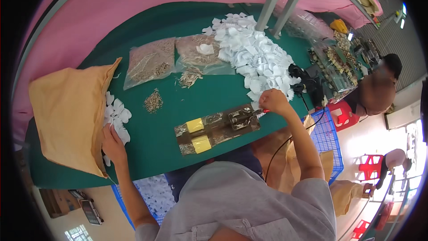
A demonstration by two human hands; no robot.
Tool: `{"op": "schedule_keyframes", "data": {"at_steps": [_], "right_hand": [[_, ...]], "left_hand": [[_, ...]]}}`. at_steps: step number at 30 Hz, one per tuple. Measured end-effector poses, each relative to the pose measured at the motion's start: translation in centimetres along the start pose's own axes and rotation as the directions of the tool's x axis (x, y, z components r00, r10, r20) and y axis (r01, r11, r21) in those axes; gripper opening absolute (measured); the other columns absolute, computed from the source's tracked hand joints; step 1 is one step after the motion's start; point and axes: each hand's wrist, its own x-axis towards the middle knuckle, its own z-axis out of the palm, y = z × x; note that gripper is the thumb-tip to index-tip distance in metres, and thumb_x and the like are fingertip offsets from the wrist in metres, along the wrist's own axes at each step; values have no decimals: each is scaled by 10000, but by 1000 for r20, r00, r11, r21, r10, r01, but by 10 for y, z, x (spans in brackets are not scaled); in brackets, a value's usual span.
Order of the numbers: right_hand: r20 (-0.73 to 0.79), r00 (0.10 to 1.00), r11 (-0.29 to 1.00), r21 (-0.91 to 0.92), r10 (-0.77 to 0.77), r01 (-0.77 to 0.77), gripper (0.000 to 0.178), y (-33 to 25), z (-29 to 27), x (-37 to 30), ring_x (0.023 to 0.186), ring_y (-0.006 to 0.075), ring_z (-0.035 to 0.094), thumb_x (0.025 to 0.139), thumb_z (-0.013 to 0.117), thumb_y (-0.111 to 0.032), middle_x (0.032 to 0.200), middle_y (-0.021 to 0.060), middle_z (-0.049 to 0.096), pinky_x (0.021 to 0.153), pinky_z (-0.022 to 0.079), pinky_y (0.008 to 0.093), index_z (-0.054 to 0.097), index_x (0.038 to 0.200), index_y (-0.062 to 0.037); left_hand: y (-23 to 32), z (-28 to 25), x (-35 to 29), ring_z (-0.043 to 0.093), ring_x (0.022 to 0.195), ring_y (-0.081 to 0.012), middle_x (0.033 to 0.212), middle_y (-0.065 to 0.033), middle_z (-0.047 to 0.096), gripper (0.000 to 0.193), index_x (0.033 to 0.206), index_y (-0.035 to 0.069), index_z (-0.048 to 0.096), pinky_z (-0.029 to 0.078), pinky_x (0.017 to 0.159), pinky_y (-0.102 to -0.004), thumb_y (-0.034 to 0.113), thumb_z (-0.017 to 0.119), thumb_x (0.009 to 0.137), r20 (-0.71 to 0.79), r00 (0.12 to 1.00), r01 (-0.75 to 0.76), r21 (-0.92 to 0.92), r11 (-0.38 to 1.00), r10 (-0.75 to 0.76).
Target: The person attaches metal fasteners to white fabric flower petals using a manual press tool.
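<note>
On the left, my left hand (114, 146) reaches to the mouth of a large brown paper bag (67, 116). Its fingers are stretched out against several white plastic comb-like pieces (117, 115) spilling there; some fingertips are hidden. My right hand (274, 101) is closed at the near edge of a big heap of white pieces (254, 53). Just under it is the red-tipped handle (266, 110) of a metal toggle clamp (240, 119). What its fingers hold, if anything, is hidden. The clamp sits on a brown taped board (218, 127) with two yellow pads (201, 143).
Two clear bags of small tan parts (150, 60) lie on the green table (147, 151), beside loose piles of them (153, 101). Metal posts (272, 2) rise behind the white heap. A black cable (278, 147) hangs near my right arm. Blue crates (334, 140) stand below; a person sits at far right.
</note>
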Motion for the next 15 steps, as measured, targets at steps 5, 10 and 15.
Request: {"op": "schedule_keyframes", "data": {"at_steps": [5,10,15], "right_hand": [[23,1000,985,174,9,-13,302,4,-10,-5,776,283,755,722,876,-360,794,86,771,739,588,397,807,838,-89],[97,991,977,-199,94,-73,500,-14,-12,1,775,312,741,676,881,-593,770,84,759,749,587,427,810,784,-110],[253,967,958,265,38,-107,431,-1,-13,10,630,173,636,735,912,-423,686,60,685,646,517,321,773,777,-18]], "left_hand": [[110,-77,-22,686,849,-235,999,-136,698,259,1254,49,702,537,720,-359,22,622,1009,221,949,-37,-631,775,225],[174,-78,-74,698,838,-261,985,-123,705,225,1156,36,690,558,717,-360,7,729,936,477,758,93,-753,651,444],[182,-48,-79,689,870,-327,990,-135,699,243,1088,29,679,570,723,-399,-33,713,855,273,759,-309,-648,696,591]]}}
